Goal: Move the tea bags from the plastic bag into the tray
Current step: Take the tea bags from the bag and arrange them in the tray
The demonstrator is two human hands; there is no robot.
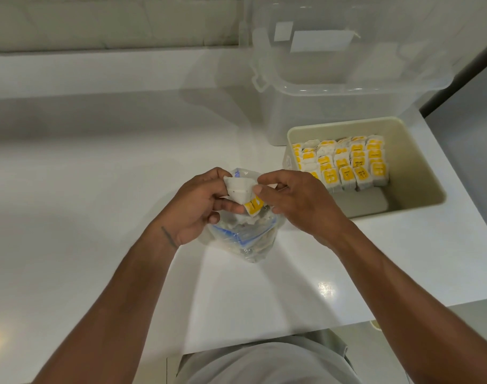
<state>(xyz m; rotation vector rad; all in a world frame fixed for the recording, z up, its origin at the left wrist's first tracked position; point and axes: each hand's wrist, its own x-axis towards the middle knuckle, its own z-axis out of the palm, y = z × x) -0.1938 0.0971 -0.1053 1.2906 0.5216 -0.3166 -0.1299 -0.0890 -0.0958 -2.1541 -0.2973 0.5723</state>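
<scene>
A clear plastic bag (pixel 246 239) with a blue zip strip stands on the white counter in the middle, with pale tea bags showing through it. Above its mouth a white tea bag (pixel 241 191) with a yellow tag is pinched from both sides. My left hand (pixel 198 206) grips its left side, my right hand (pixel 297 198) its right side. To the right stands a beige tray (pixel 419 173). Several rows of yellow-tagged tea bags (pixel 345 162) fill its far left part; its near right floor is bare.
A large clear plastic storage box (pixel 347 87) with a latch stands behind the tray against the wall. The white counter (pixel 84 203) stretches left; its front edge runs just before my torso, and its right edge lies close beyond the tray.
</scene>
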